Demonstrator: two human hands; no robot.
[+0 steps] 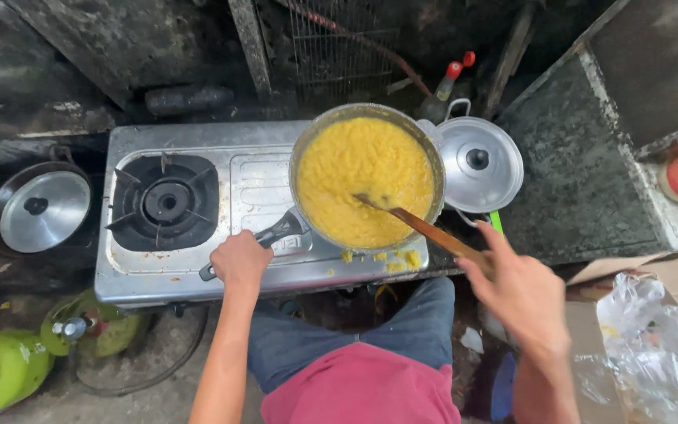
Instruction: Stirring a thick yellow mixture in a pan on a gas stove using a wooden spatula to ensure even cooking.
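A round metal pan (300, 149) full of thick yellow mash (359, 169) sits on the right burner of a two-burner steel stove (256, 188). My left hand (239, 261) is closed around the pan's black handle (280, 232) at the stove's front edge. My right hand (515, 290) grips the end of a wooden spatula (425, 228), whose blade is sunk in the mash near the pan's middle. Small yellow bits (402, 259) lie spilled on the stove's front right.
The left burner (165, 202) is bare. A lidded silver pot (480, 163) stands right of the pan, another lidded pot (38, 208) left of the stove. A green gas cylinder (1, 365) sits lower left, a cardboard box with plastic bags (645, 345) lower right.
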